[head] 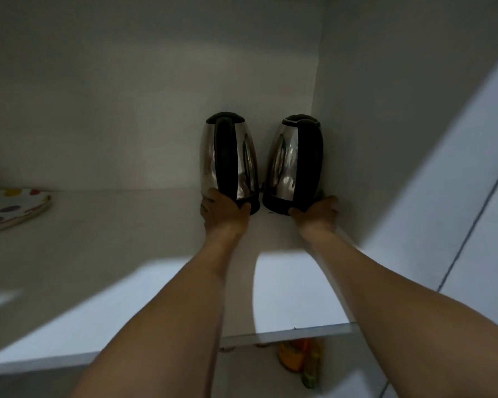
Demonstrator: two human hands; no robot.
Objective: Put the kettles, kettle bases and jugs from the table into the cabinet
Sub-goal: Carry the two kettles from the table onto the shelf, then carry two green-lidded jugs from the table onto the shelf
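Two steel kettles with black handles and black lids stand upright side by side at the back right corner of a white cabinet shelf (127,239). My left hand (223,212) grips the bottom of the left kettle (227,159). My right hand (316,215) grips the bottom of the right kettle (292,165), which is close to the cabinet's right wall. Both handles face me. Whether bases sit under the kettles is hidden by my hands.
A plate with coloured dots (12,209) lies at the left end of the same shelf. The cabinet's right wall (385,139) stands close beside the right kettle. Orange and yellow-green items (298,357) show below the shelf's front edge.
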